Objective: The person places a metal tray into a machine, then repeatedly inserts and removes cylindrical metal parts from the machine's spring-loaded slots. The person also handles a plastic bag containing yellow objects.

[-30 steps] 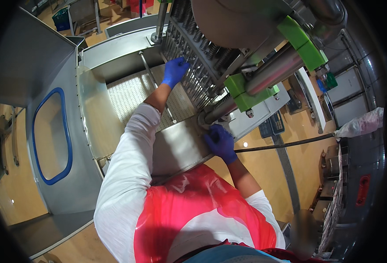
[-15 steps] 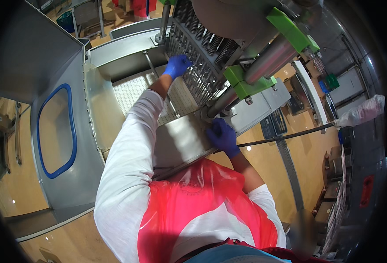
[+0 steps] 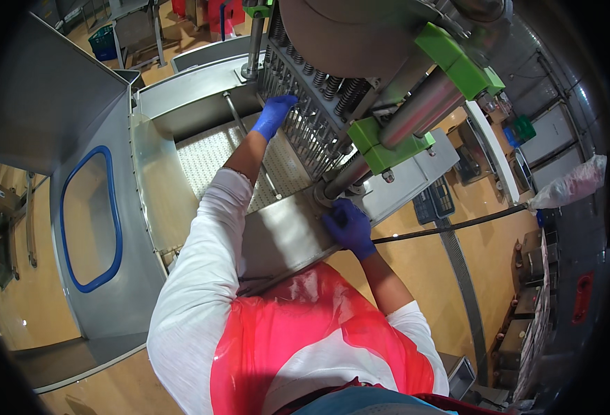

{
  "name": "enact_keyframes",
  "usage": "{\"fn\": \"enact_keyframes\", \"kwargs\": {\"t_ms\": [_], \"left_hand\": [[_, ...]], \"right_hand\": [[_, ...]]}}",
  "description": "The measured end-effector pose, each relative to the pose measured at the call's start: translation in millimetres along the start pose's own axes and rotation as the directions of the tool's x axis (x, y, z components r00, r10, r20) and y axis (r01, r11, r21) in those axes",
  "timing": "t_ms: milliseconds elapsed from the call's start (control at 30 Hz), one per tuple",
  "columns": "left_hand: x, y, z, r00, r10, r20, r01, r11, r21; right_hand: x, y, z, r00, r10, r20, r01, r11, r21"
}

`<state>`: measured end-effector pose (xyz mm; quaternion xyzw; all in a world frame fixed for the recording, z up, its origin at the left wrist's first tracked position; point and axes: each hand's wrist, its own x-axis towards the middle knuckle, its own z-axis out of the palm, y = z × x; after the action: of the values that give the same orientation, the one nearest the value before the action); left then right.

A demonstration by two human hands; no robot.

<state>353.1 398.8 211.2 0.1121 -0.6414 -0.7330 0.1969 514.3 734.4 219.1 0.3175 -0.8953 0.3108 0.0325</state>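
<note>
A worker in a white long-sleeved top and translucent red plastic apron reaches into a stainless-steel processing machine, the left hand in a blue glove stretched far forward with fingers together against the slanted rack of metal rods and coil springs, whose long axis runs up and away from the body. The right hand, also blue-gloved and much nearer the body, curls against the near edge of the steel surface just below the polished steel cylinder in green clamp blocks; its grip cannot be told. A perforated white conveyor belt lies under the reaching arm, a black hose trails right, a blue-rimmed hatch panel stands left
</note>
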Motion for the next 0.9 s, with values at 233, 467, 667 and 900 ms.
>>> {"fn": "enact_keyframes", "kwargs": {"t_ms": [233, 467, 667, 900], "left_hand": [[2.1, 8.9, 6.1, 1.000, 0.028, 0.005, -0.029, 0.971, 0.235], [4.7, 2.7, 7.1, 0.999, -0.003, -0.039, 0.007, 0.994, 0.113], [13.5, -11.5, -3.0, 0.999, 0.050, -0.010, -0.049, 0.995, 0.088], [19.9, -45.5, 10.7, 0.989, 0.141, -0.051, -0.117, 0.940, 0.322]], "right_hand": [[0.6, -6.5, -6.6, 1.000, 0.000, 0.021, 0.000, 1.000, -0.003], [-4.1, -3.7, -4.3, 0.999, 0.009, 0.046, -0.010, 1.000, 0.004], [-6.4, -4.9, 0.5, 1.000, -0.023, -0.006, 0.023, 0.998, 0.058], [-1.9, -2.8, -3.5, 0.997, 0.073, 0.011, -0.073, 0.995, 0.064]]}}
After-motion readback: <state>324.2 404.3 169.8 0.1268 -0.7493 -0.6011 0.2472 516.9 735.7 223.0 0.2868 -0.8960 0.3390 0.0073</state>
